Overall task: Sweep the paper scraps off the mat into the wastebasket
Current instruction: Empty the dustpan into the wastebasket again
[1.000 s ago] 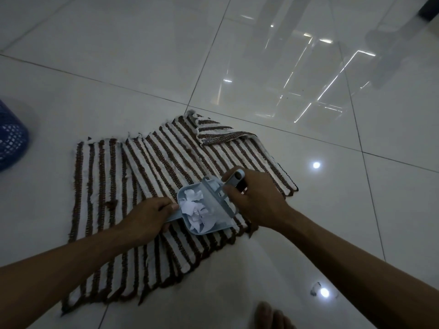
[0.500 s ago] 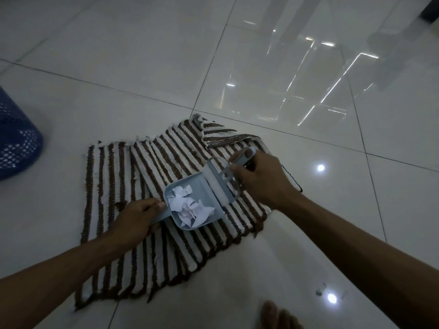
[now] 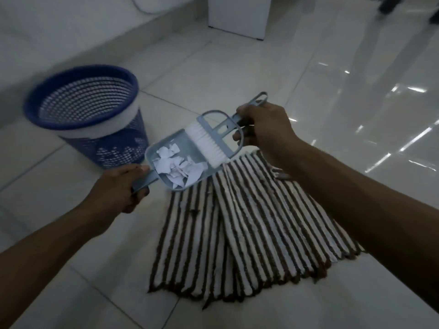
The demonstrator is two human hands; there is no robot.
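Observation:
A pale blue dustpan (image 3: 166, 144) hangs in the air above the mat's far left edge, with several white paper scraps (image 3: 177, 167) piled in it. My left hand (image 3: 121, 188) grips the dustpan's handle. My right hand (image 3: 263, 125) grips the handle of a small blue brush (image 3: 213, 138), whose white bristles rest against the dustpan's far rim. The brown-and-white striped mat (image 3: 249, 222) lies on the tiles below and to the right. The blue mesh wastebasket (image 3: 83, 110) stands upright to the left of the dustpan, a short gap away.
Glossy white floor tiles (image 3: 356, 91) surround the mat. A wall base runs along the far left, and a white cabinet or appliance (image 3: 237, 15) stands at the back. One small white fleck (image 3: 209, 193) lies on the mat near the dustpan.
The dustpan with the scraps and the brush have been lifted off the mat and carried left toward the wastebasket. The view has swung left, so the whole wastebasket now shows.

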